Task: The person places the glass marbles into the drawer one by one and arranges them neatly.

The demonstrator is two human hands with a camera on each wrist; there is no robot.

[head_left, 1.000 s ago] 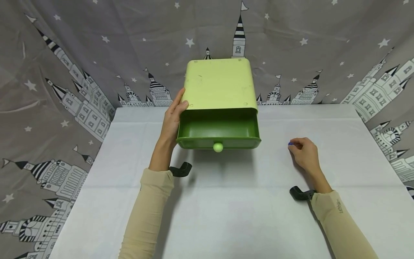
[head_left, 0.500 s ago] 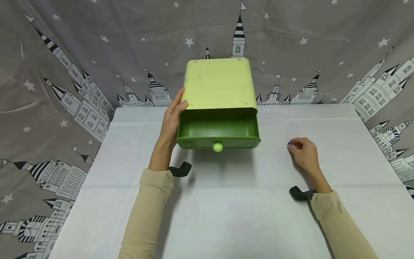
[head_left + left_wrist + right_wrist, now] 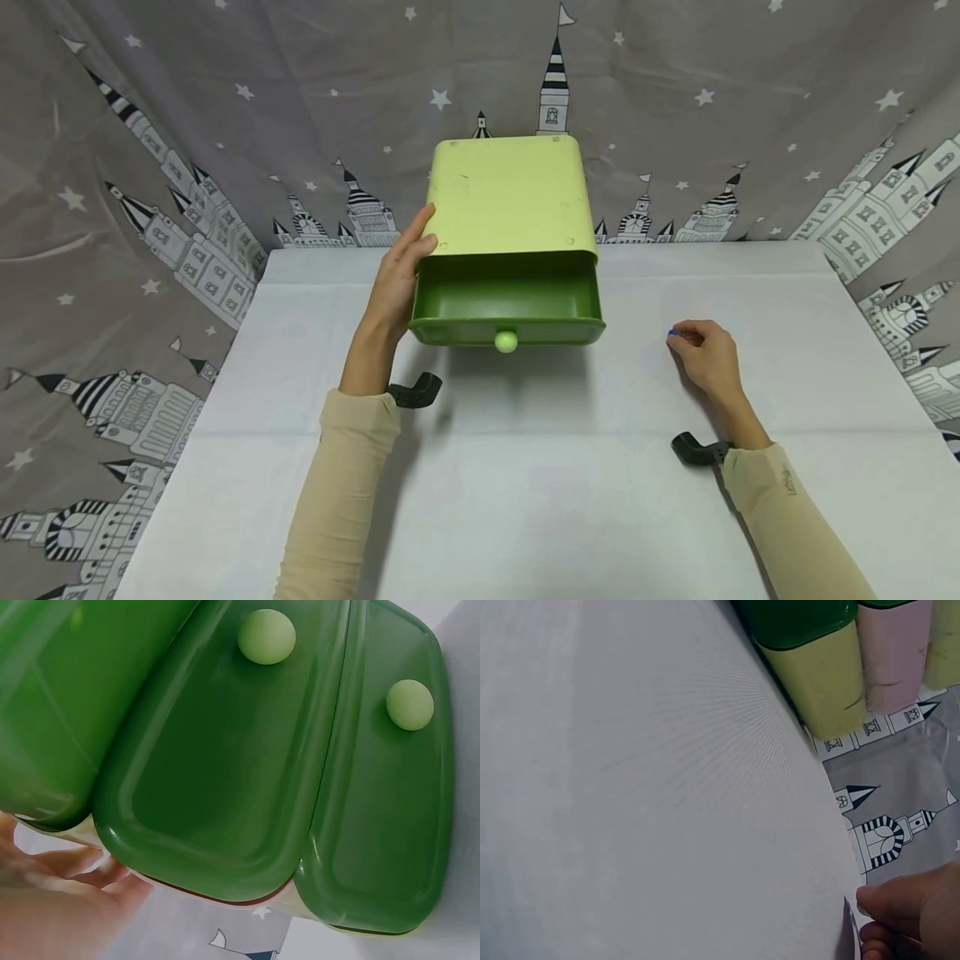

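Note:
A small drawer cabinet [image 3: 510, 196] with a pale yellow-green top stands at the far side of the table. Its top drawer [image 3: 495, 332], dark green with a round light-green knob [image 3: 506, 341], is pulled out. Two lower drawers [image 3: 217, 787] are closed in the left wrist view. My left hand [image 3: 393, 287] rests along the cabinet's left side, fingers extended, thumb by the top's front corner. To the right, low over the table, my right hand [image 3: 708, 354] pinches a tiny blue object [image 3: 672, 332]; the fingers mostly hide it, so its kind is unclear.
A white cloth [image 3: 525, 500] covers the table. Behind it and along both sides hangs a grey curtain [image 3: 300, 100] printed with castles and stars. Each wrist wears a black camera mount [image 3: 701, 450]. The right wrist view shows the cabinet's yellow and pink side panels [image 3: 892, 656].
My left wrist and forearm have shifted very slightly to the left, the hand still against the cabinet. The right hand, the blue object and the drawer look unmoved.

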